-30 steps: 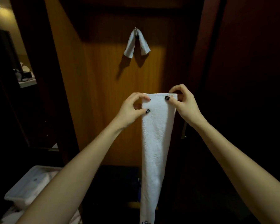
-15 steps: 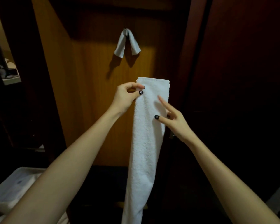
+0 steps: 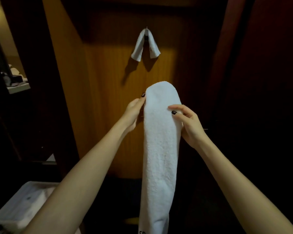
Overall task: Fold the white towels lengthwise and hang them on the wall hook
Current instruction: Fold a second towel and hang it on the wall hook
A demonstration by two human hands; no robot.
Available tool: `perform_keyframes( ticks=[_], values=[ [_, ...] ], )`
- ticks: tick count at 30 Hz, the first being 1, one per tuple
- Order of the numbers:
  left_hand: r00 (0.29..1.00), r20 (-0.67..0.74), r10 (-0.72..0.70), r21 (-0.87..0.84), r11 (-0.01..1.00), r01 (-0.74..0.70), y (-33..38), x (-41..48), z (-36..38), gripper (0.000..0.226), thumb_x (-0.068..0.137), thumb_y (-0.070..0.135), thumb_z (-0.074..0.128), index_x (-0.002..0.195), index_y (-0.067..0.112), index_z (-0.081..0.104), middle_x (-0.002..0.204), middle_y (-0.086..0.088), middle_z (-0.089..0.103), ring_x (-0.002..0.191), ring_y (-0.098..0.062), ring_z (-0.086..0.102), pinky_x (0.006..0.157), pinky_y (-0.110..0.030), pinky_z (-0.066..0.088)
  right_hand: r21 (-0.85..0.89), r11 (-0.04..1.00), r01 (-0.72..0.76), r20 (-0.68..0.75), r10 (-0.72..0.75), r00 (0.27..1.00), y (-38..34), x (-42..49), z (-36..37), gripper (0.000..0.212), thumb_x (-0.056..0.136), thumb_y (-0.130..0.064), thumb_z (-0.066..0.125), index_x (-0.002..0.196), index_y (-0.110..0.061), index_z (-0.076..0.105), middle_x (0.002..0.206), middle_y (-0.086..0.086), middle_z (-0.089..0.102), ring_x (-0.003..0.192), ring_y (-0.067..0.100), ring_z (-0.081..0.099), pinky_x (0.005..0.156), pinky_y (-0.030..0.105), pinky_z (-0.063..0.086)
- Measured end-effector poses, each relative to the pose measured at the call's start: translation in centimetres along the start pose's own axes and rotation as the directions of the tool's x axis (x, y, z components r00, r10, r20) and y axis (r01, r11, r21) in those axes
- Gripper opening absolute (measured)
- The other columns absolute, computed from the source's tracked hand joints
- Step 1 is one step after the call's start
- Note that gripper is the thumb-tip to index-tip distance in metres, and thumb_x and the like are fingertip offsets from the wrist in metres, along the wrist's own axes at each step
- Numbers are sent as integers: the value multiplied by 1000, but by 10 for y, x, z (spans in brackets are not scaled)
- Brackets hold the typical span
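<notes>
Towel (image 3: 160, 141), folded into a long strip, hangs before the wood panel (image 3: 108, 98) below the hook (image 3: 147, 28). We grip its left edge with the left hand (image 3: 134, 114) and pinch its right edge with the right hand (image 3: 188, 124). Lettering (image 3: 142, 232) at its bottom is cut off, unreadable.

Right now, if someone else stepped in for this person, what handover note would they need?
Left hand: grips the towel at its left edge, near the top.
Right hand: pinches its right edge.
Towel: folded narrow, top rounded over, hanging between the arms, below the hook.
Done: a small towel drapes over the hook; this one is folded lengthwise.
Left: hang it on the hook.
</notes>
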State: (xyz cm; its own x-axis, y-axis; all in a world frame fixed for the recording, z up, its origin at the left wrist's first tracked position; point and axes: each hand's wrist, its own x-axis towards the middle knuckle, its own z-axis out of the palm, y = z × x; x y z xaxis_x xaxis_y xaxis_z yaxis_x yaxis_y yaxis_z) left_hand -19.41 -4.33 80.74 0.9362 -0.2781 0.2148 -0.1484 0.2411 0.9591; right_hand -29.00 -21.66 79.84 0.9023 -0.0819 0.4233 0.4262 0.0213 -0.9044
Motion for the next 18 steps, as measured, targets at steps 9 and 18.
perform_keyframes(
  ticks=[9, 18],
  values=[
    [974, 196, 113, -26, 994, -110, -32, 2, -50, 14, 87, 26, 66, 93, 17, 56, 82, 5, 71, 72, -7, 65, 59, -18, 49, 45, 999, -14, -150, 21, 989, 6, 39, 33, 33, 91, -2, 53, 100, -26, 74, 113, -9, 67, 97, 11, 67, 71, 24, 55],
    [961, 261, 92, 7, 995, -97, -37, 11, -78, 18, 75, 32, 69, 74, 15, 63, 77, -3, 61, 74, -15, 55, 70, -29, 45, 70, 997, -23, -219, 38, 975, 17, 52, 57, 33, 89, -4, 57, 95, -30, 76, 115, -8, 67, 104, 16, 65, 74, 26, 55]
  ],
)
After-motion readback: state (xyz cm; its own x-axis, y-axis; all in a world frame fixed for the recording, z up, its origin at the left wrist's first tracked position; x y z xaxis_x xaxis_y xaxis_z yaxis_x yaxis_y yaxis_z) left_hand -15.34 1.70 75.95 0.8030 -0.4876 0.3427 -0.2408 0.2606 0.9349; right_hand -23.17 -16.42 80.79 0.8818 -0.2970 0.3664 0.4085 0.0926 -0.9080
